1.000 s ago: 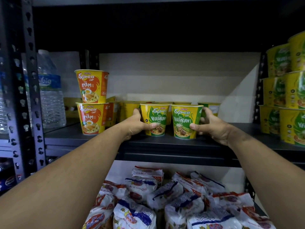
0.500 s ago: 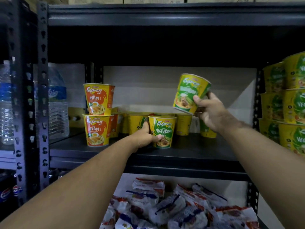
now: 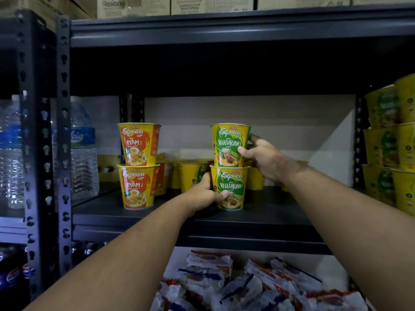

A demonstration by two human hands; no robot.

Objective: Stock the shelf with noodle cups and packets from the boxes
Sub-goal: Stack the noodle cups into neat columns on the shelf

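While the left hand (image 3: 203, 195) grips the lower Vegetarian cup (image 3: 230, 187) near its base, thumb across the front of the label, the right hand (image 3: 263, 157) holds the upper Vegetarian cup (image 3: 230, 144) from its right side, thumb on the front and fingers (image 3: 254, 138) curled round the back. The upper cup sits upright on the lid of the lower one, and the lower one stands on the dark metal shelf (image 3: 269, 212) near its front edge. To their left, well apart, two orange Ayam cups (image 3: 138, 167) are stacked the same way. Behind both stacks a row of yellow cups (image 3: 190, 176) stands further back on the shelf; their labels are too dim to read, though they look like the same brand. More yellow-green cups (image 3: 390, 144) are piled at the right edge. Noodle packets (image 3: 247, 286) lie heaped on the level below. Large water bottles (image 3: 83, 149) stand in the neighbouring bay on the left, and cardboard boxes (image 3: 179, 4) rest on top of the rack.
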